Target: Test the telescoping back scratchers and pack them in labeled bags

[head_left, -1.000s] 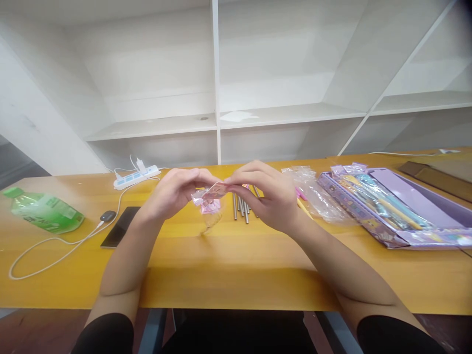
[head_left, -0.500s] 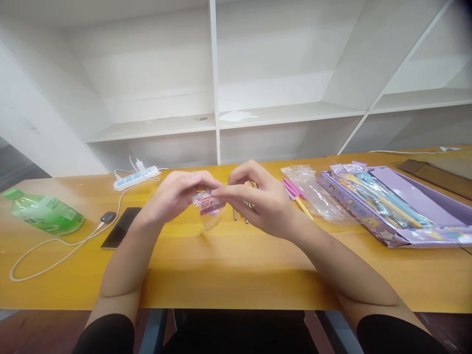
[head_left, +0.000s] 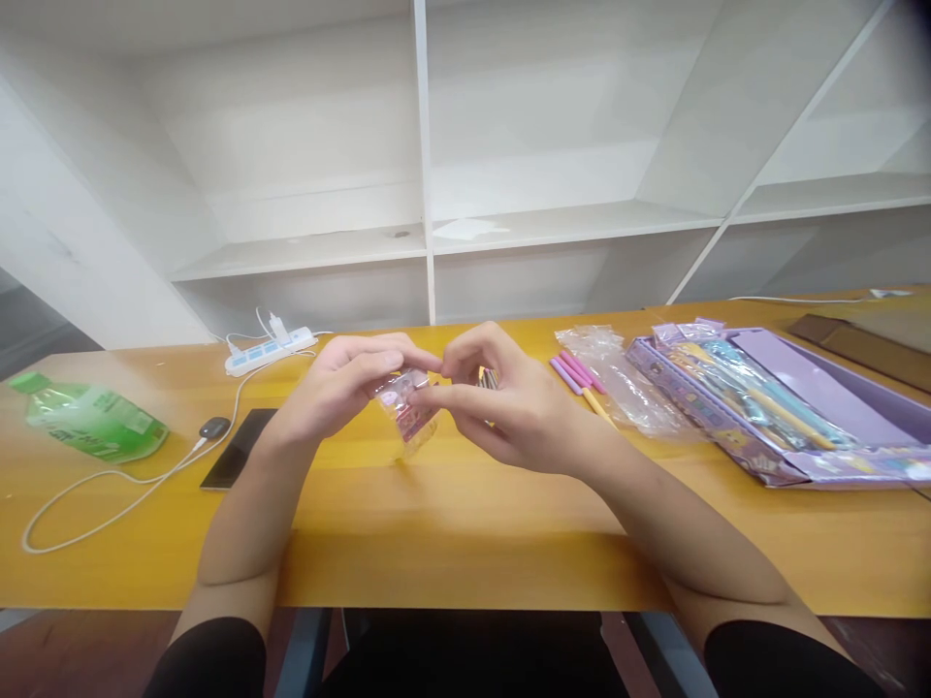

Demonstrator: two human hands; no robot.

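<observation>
The right hand hides most of what look like metal rods. The small packet's print is too blurred to read. The right edge crops the purple box.

The small packet looks crinkly, glossy clear plastic; the table, smooth, shiny wood.

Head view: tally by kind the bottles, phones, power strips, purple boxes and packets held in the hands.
Green bottle: 1
Dark phone: 1
White power strip: 1
Purple box: 1
Small clear packet held in the hands: 1
Total: 5
</observation>
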